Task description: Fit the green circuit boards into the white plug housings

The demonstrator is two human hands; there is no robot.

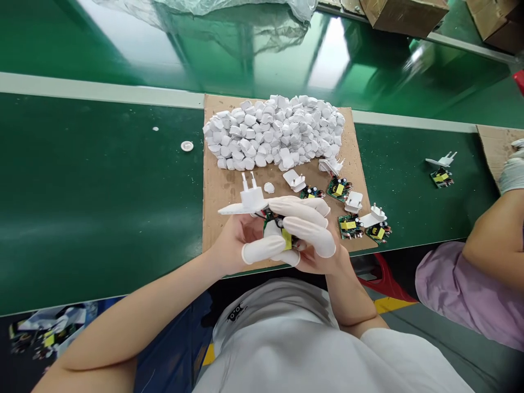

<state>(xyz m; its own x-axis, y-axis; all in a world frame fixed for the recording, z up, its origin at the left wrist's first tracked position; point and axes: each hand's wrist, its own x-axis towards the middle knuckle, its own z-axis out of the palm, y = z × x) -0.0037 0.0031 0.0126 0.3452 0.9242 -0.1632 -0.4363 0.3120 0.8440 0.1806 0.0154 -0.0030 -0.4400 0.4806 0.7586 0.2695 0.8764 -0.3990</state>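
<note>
My left hand [237,243] and my right hand [313,237] meet over the near edge of a cardboard sheet [221,185]. Both wear white finger cots and are closed around one charger assembly: a white plug cover [248,201] with two pins pointing up, wired to a small green circuit board [275,225] with a yellow part. The fingers hide most of the board.
A heap of white charger shells [274,131] covers the far half of the cardboard. Several plug-and-board assemblies [356,218] lie at its right side. Another assembly [441,169] and a white cap [187,146] sit on the green belt. A co-worker's arm [491,240] reaches in at right.
</note>
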